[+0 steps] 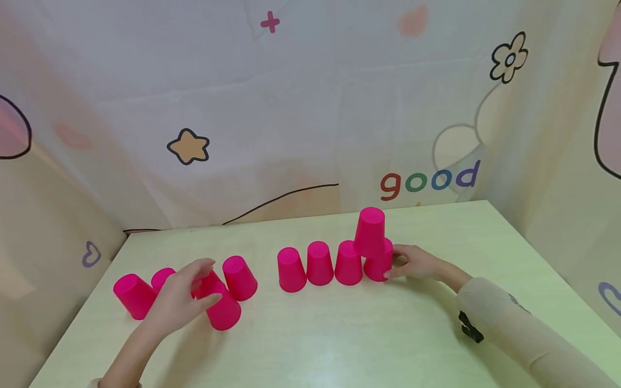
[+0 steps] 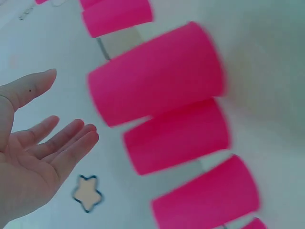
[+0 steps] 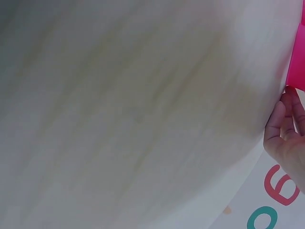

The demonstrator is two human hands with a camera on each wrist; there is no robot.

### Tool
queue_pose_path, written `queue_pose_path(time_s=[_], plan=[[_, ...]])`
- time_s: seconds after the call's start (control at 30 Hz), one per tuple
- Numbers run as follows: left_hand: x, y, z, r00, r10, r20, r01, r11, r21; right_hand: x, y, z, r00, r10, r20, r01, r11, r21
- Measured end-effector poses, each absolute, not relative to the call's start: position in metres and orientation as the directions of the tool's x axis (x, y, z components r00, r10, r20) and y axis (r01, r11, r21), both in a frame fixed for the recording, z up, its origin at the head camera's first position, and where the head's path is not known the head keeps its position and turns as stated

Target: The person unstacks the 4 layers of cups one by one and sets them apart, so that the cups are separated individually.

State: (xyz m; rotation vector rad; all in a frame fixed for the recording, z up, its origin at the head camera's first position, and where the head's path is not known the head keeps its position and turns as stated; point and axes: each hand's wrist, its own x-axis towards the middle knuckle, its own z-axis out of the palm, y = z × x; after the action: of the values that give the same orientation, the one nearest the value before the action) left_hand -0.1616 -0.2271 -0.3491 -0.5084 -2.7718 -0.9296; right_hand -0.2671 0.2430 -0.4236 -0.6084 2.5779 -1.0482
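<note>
Upside-down pink plastic cups stand on the table in two groups. At the right, several form a row, and one upper cup point(image 1: 370, 233) sits across the two rightmost. My right hand point(image 1: 412, 262) touches the right side of the end cup point(image 1: 377, 265) with its fingertips; in the right wrist view the fingers look fairly straight at the pink cup point(image 3: 297, 67). Over the left group, my left hand point(image 1: 181, 299) is spread beside the front cup point(image 1: 225, 313). The left wrist view shows the fingers apart from the nearest cup point(image 2: 157, 74), holding nothing.
Other loose cups stand at the left, among them a far-left cup point(image 1: 134, 296) and one nearer the row point(image 1: 240, 278). The pale table point(image 1: 310, 345) ends at a printed curtain point(image 1: 291, 108) behind and at both sides.
</note>
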Motion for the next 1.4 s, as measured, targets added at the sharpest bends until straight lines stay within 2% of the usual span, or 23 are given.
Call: queue_pose_path(time_s=[0.23,0.37,0.53,0.87,1.07,1.23,1.4], plan=[[-0.171,-0.201,-0.325,-0.834,0.315,0.453,0.535,0.661,0.526,-0.267,0.241,-0.419,-0.874,-0.474,-0.109,-0.264,0.651,-0.712],[-0.181,-0.179,-0.315,-0.818,0.302,0.489,0.567,0.566,0.599,-0.267,0.241,-0.418,-0.876,-0.470,-0.106,-0.267,0.658,-0.704],[-0.190,-0.152,-0.308,-0.829,0.280,0.485,0.558,0.475,0.680,-0.266,0.243,-0.420,-0.876,-0.470,-0.108,-0.270,0.663,-0.698],[-0.207,-0.111,-0.306,-0.809,0.304,0.503,0.582,0.297,0.757,-0.265,0.243,-0.423,-0.877,-0.468,-0.113,-0.263,0.663,-0.701],[-0.217,-0.092,-0.308,-0.820,0.308,0.481,0.550,0.194,0.812,-0.266,0.242,-0.424,-0.869,-0.482,-0.108,-0.279,0.658,-0.699],[-0.229,-0.074,-0.312,-0.832,0.333,0.444,0.521,0.195,0.831,-0.265,0.241,-0.425,-0.870,-0.479,-0.118,-0.272,0.665,-0.695],[-0.241,-0.050,-0.320,-0.853,0.374,0.363,0.474,0.266,0.839,-0.265,0.242,-0.425,-0.878,-0.463,-0.119,-0.262,0.675,-0.690]])
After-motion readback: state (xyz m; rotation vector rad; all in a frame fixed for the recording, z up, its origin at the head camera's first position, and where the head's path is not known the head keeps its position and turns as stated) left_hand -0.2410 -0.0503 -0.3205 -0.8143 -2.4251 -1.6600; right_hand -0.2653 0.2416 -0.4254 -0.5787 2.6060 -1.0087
